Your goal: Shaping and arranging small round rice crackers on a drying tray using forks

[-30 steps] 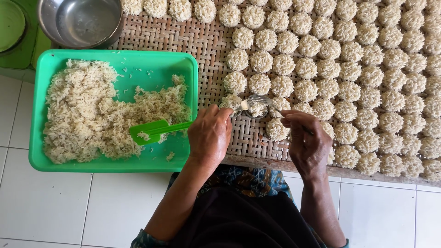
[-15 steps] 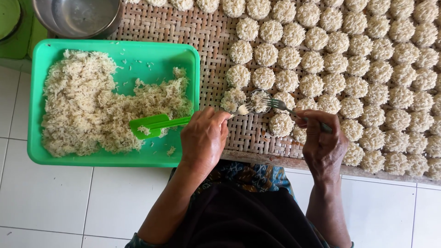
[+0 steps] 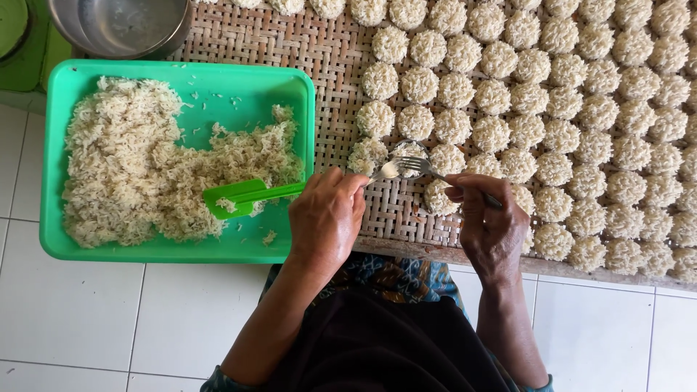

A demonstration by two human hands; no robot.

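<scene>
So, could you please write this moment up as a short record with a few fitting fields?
setting: woven bamboo mat on a white tiled floor
left hand: holds a spoon and a green spatula, spoon tip at a metal ring mould
right hand: holds a fork, tines at the mould
tray: green plastic tray of loose cooked rice
mat contents: rows of round rice cakes
elsewhere: steel bowl at top left

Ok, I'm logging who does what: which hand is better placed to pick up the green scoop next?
Probably left. The left hand sits right beside the scoop at the edge of the tray; the right hand holds the fork over the mat, farther off.
</scene>
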